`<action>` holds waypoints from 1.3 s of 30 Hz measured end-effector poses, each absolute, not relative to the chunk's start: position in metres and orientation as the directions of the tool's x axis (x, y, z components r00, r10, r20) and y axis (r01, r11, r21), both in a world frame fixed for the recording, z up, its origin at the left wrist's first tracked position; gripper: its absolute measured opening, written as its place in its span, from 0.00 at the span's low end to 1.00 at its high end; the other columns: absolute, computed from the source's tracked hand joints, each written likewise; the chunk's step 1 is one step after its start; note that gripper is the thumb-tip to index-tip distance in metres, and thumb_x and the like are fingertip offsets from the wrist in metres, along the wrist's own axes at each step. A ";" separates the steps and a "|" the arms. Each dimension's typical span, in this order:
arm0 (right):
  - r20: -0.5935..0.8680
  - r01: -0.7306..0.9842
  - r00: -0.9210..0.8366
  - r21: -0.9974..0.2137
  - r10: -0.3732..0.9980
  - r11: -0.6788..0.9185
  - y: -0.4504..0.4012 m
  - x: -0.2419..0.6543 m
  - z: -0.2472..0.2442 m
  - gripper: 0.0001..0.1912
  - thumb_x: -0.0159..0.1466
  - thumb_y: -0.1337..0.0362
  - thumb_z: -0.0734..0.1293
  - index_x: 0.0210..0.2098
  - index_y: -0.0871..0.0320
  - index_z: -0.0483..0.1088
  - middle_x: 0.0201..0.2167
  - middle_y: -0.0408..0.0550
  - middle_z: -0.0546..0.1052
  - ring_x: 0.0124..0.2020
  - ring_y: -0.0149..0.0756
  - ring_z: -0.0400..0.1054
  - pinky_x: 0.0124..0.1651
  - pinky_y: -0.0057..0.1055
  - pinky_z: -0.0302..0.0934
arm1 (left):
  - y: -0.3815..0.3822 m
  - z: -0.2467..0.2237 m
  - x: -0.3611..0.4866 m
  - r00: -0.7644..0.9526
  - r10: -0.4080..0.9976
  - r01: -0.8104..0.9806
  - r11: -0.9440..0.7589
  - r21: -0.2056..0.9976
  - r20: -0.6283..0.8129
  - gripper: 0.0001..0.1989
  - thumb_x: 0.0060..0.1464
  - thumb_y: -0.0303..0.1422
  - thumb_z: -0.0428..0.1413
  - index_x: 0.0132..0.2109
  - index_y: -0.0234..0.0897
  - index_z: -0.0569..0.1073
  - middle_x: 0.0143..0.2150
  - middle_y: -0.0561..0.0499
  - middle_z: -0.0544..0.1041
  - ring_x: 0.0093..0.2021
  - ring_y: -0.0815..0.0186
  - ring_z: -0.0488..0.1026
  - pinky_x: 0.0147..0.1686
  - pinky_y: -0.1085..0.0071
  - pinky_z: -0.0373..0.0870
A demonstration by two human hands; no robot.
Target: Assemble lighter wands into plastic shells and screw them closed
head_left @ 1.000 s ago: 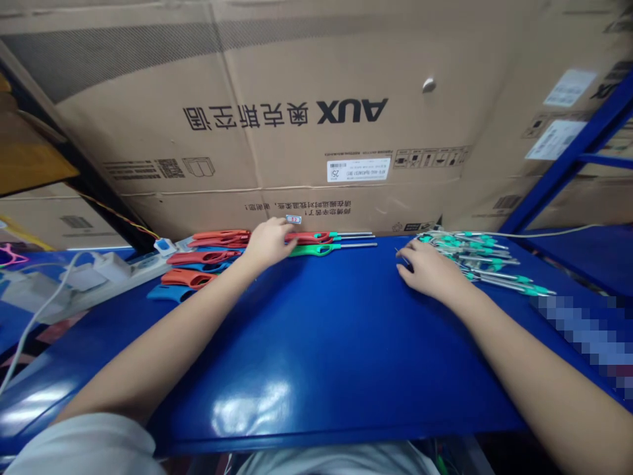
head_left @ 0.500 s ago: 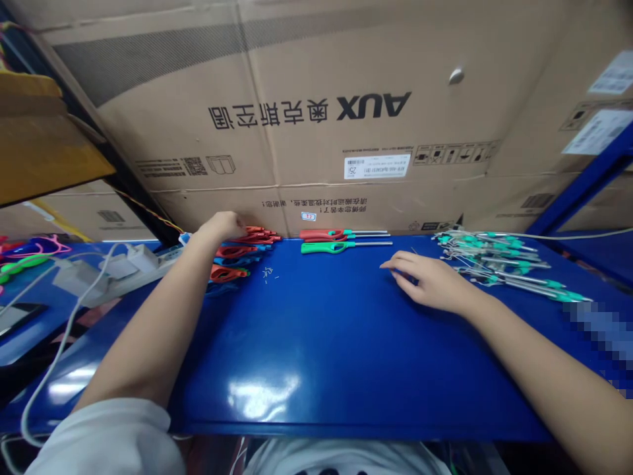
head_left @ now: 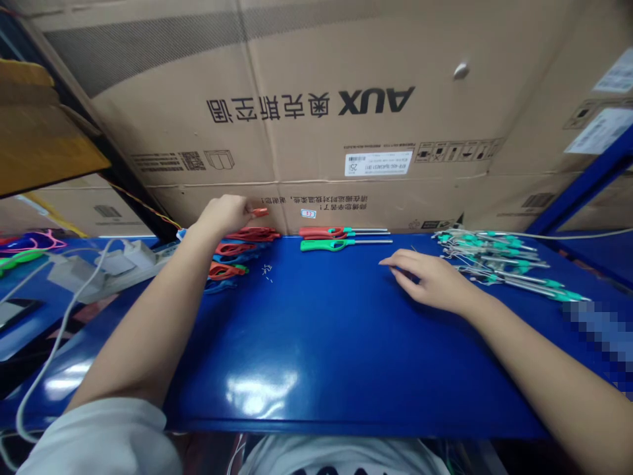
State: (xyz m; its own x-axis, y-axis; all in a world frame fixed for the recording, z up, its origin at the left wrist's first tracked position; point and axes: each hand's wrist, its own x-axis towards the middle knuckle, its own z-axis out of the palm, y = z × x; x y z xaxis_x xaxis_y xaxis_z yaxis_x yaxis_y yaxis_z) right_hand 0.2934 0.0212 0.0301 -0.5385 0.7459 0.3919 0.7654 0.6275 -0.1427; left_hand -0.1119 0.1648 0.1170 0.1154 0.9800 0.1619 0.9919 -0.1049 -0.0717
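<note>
My left hand (head_left: 228, 214) is closed on an orange-red handle piece (head_left: 260, 212), raised just above a pile of red, blue and green handle pieces (head_left: 237, 249). Over the right part of the blue table, my right hand (head_left: 428, 278) has its fingers apart and holds nothing. Red lighters (head_left: 324, 233) and a green lighter (head_left: 326, 245) with metal rods lie side by side at the back centre. To the right sits a heap of metal rods with teal parts and thin wires (head_left: 509, 254). Small white bits (head_left: 268, 270) lie beside the handle pile.
A large cardboard sheet (head_left: 306, 59) stands behind the blue table (head_left: 336, 356). On the left are a power strip with white plugs (head_left: 106, 267), a white cable and a yellow-brown box (head_left: 44, 132). A blue post (head_left: 583, 168) slants at the right.
My left hand has risen slightly from the pile, and an orange-red handle piece now shows in its fingers, lifted clear. My right hand has hardly moved.
</note>
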 end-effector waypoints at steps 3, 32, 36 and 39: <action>0.448 0.771 -0.490 -0.178 0.748 0.612 0.017 0.287 0.032 0.17 0.70 0.65 0.59 0.56 0.51 0.69 0.53 0.51 0.75 0.41 0.40 0.74 0.39 0.38 0.70 | 0.135 0.124 -0.073 0.274 0.943 0.962 -0.270 -0.042 0.191 0.12 0.60 0.36 0.54 0.48 0.40 0.77 0.47 0.46 0.80 0.48 0.55 0.76 0.45 0.65 0.68; 0.081 0.708 -0.616 -0.381 0.784 0.595 0.012 0.277 0.032 0.04 0.68 0.62 0.65 0.39 0.57 0.70 0.39 0.47 0.72 0.35 0.34 0.66 0.38 0.30 0.59 | 0.044 -0.013 0.000 0.660 0.668 0.440 -0.715 0.544 0.344 0.18 0.60 0.35 0.59 0.55 0.37 0.72 0.51 0.45 0.78 0.51 0.57 0.74 0.54 0.57 0.70; 0.274 0.727 -0.505 -0.377 0.818 0.575 0.020 0.280 0.028 0.06 0.69 0.64 0.62 0.39 0.58 0.71 0.36 0.49 0.75 0.34 0.35 0.67 0.38 0.31 0.60 | 0.042 -0.012 -0.001 0.649 0.676 0.445 -0.709 0.547 0.348 0.20 0.58 0.32 0.60 0.57 0.37 0.71 0.55 0.45 0.77 0.54 0.56 0.73 0.56 0.57 0.69; 0.332 0.750 -0.405 -0.412 0.852 0.517 0.023 0.284 0.031 0.07 0.68 0.64 0.63 0.36 0.58 0.71 0.33 0.48 0.76 0.31 0.34 0.66 0.35 0.31 0.59 | 0.042 -0.013 -0.001 0.613 0.700 0.455 -0.691 0.561 0.365 0.22 0.57 0.32 0.60 0.58 0.36 0.69 0.55 0.44 0.77 0.52 0.57 0.74 0.54 0.58 0.70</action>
State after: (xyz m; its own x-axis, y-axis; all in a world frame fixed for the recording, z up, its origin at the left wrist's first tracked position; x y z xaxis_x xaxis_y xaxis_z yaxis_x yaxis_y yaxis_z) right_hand 0.2841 0.0228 0.0306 -0.4047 0.8519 0.3325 0.7503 0.5172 -0.4119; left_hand -0.0005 0.0417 -0.0133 0.6133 0.7004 0.3650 0.4552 -0.6911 0.5614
